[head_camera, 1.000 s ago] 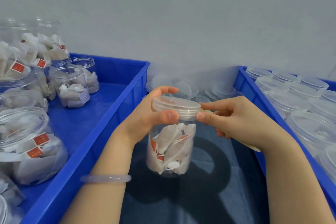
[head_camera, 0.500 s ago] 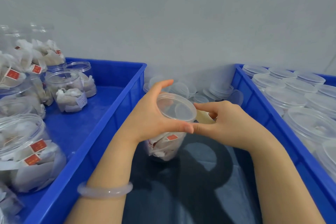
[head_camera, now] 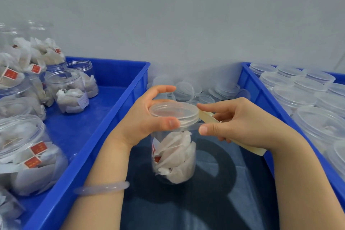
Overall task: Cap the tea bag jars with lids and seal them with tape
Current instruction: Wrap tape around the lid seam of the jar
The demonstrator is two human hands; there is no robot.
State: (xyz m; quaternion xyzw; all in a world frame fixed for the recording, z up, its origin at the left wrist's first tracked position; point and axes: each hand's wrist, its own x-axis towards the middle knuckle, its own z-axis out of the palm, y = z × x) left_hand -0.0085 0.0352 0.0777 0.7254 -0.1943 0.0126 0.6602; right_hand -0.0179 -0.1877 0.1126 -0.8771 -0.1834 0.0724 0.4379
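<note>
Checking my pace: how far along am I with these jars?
Done: capped jars sit in the right bin. In hand: left hand grips the lid on one jar; right hand holds tape at its rim. Left: open jars in the left bin need lids.

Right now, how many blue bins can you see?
2. One blue bin is on the left, holding open jars of tea bags. The other is on the right, holding lidded jars. More may sit outside the view.
</note>
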